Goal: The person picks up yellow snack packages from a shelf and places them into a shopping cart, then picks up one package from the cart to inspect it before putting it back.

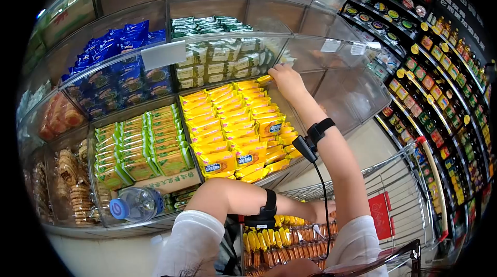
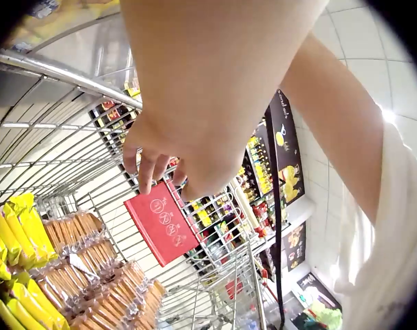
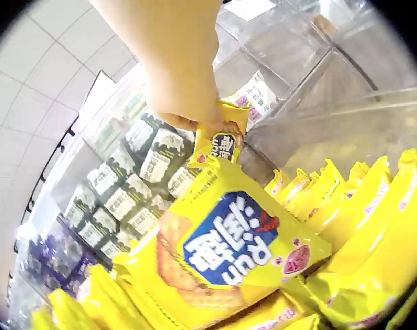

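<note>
My right hand reaches to the far corner of the bin of yellow biscuit packets. It pinches a small yellow biscuit packet by its end, and the right wrist view shows the packet upright behind a larger-looking one with a blue label. Low over the shopping cart, my left hand hangs with fingers loosely bent and nothing in them. Inside the cart lie yellow packets and rows of brown biscuits in clear wrap.
Clear plastic dividers separate the bins. Green packets fill the left one, with blue packets farther back. A water bottle lies at the near edge. Stocked shelves stand to the right.
</note>
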Available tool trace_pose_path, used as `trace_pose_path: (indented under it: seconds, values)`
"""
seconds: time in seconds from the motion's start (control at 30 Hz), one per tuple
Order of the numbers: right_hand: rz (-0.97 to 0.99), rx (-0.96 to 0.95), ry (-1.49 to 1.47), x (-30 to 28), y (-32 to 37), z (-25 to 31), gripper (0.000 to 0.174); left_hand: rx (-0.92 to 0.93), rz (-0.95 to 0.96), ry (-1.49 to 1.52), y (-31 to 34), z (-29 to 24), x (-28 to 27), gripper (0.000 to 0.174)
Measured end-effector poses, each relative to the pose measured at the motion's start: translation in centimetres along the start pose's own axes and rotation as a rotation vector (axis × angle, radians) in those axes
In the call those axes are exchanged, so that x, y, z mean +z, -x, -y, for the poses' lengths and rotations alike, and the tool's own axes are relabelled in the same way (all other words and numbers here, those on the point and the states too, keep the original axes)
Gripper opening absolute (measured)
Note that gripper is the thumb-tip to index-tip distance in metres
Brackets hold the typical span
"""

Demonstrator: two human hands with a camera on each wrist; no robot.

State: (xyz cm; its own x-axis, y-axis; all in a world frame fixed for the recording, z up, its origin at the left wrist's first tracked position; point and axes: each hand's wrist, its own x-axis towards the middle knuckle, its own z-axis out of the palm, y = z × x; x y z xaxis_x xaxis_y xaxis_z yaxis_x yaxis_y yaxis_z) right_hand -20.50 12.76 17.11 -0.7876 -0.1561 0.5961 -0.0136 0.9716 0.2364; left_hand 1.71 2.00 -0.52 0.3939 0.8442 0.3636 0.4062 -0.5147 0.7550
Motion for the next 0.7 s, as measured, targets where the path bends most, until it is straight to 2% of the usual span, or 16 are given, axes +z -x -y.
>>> trace_pose_path:
  seconds: [0.07,0.1,0.2,0.27,0.7]
  values:
    - [-0.048,-0.077,0.180,1.1,-0.3,0.3,0.015,-0.134,0.054,0.075,0.2,-1.5,-0.7,0.035]
    - [-0.050,-0.077,0.174,1.5,-0.4,0.3,0.015,-0.153,0.075,0.088,0.2,-1.6,-0.9,0.035]
    - [-0.059,-0.010,0.096,2.2,-0.8,0.4,0.015,-0.151,0.107,0.083,0.5,-1.3,-0.9,0.034]
    - [0.007,0.033,0.048,2.1,-1.1,0.4,0.016,-0.151,0.123,0.085,0.6,-1.2,-0.9,0.034]
    - [-0.036,0.056,-0.184,3.1,-1.7,-0.1,0.015,-0.155,0.192,0.069,1.0,-1.2,-1.1,0.032]
